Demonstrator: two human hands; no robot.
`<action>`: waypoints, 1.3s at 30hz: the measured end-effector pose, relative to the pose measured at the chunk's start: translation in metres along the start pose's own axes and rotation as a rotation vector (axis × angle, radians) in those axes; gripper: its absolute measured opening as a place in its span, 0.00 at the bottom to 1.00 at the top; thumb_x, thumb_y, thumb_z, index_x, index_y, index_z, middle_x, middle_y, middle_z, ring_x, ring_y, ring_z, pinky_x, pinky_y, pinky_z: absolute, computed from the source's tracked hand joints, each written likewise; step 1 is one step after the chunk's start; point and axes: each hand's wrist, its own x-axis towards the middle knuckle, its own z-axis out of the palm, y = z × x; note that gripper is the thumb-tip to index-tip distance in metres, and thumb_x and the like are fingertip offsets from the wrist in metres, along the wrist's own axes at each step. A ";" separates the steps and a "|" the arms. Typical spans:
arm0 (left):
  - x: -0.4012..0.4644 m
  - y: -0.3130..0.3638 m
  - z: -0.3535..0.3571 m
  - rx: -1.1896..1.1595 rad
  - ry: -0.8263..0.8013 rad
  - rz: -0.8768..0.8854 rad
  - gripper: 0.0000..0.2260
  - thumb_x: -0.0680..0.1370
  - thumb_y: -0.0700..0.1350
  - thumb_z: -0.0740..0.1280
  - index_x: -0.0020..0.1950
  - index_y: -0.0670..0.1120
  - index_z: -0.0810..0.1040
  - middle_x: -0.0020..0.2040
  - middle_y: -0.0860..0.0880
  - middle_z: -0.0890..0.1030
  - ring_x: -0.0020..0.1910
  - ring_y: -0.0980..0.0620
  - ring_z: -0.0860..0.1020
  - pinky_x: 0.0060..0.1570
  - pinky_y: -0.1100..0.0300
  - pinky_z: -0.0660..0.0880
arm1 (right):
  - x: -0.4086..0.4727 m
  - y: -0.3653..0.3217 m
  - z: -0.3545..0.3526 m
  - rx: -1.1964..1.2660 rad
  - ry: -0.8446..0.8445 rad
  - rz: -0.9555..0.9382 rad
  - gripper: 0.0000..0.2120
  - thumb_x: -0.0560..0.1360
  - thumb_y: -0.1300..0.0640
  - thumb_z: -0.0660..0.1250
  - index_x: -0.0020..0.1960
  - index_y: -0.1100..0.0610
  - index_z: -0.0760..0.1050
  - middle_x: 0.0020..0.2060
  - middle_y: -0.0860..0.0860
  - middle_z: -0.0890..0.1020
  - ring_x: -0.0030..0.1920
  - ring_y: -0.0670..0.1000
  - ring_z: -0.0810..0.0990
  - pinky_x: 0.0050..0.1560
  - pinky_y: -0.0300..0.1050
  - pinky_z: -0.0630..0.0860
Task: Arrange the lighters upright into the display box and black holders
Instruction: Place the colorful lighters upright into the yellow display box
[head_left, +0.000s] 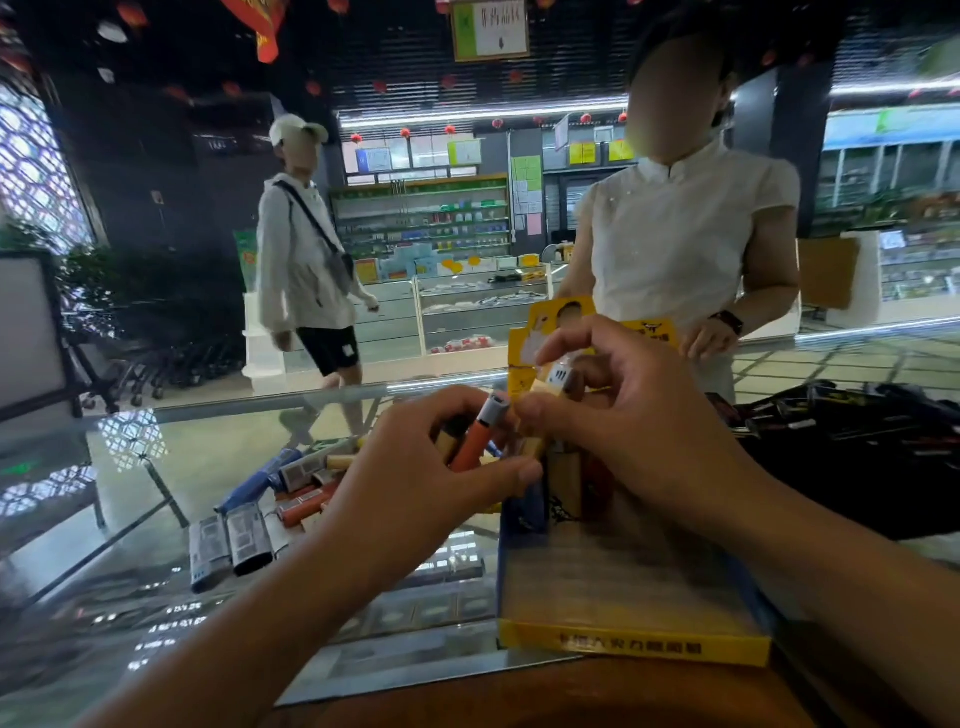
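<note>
Glossy glass counter (156, 519) mirrors shop lights; yellow printed cardboard box (631, 642); smooth orange plastic lighter (475, 441) capped in silvery metal; wood edge (519, 696) below.

Two bare forearms, left hand (415, 467), right hand (634, 415), no sleeves.

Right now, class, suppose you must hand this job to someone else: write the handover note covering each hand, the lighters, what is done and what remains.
Left hand: holds an orange lighter, with others bunched behind it.
Right hand: fingers pinch a pale lighter above the display box.
Done: a few lighters stand upright at the box's far end; most of the box is bare.
Left: the loose lighters lying on the glass counter. Black holders are not clearly visible; a dark pile sits to the right.
</note>
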 end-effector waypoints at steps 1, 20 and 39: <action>0.000 0.000 0.000 0.000 0.003 0.011 0.10 0.69 0.49 0.77 0.48 0.54 0.82 0.40 0.56 0.83 0.38 0.57 0.82 0.37 0.71 0.76 | 0.001 -0.001 0.000 0.017 -0.012 -0.001 0.23 0.64 0.40 0.72 0.53 0.51 0.76 0.33 0.48 0.82 0.33 0.46 0.82 0.34 0.40 0.77; 0.004 -0.004 -0.005 -0.227 0.077 -0.054 0.01 0.72 0.49 0.71 0.42 0.55 0.82 0.36 0.47 0.83 0.30 0.48 0.77 0.30 0.62 0.77 | 0.004 0.002 -0.020 0.167 -0.025 0.010 0.11 0.76 0.61 0.70 0.55 0.51 0.74 0.44 0.52 0.83 0.29 0.43 0.77 0.29 0.34 0.71; 0.003 -0.028 0.000 0.097 -0.191 -0.183 0.07 0.73 0.49 0.76 0.45 0.47 0.80 0.34 0.50 0.79 0.30 0.59 0.76 0.30 0.68 0.74 | -0.010 0.018 -0.025 -0.443 -0.178 -0.231 0.11 0.71 0.52 0.76 0.48 0.53 0.76 0.44 0.50 0.83 0.41 0.48 0.80 0.42 0.50 0.75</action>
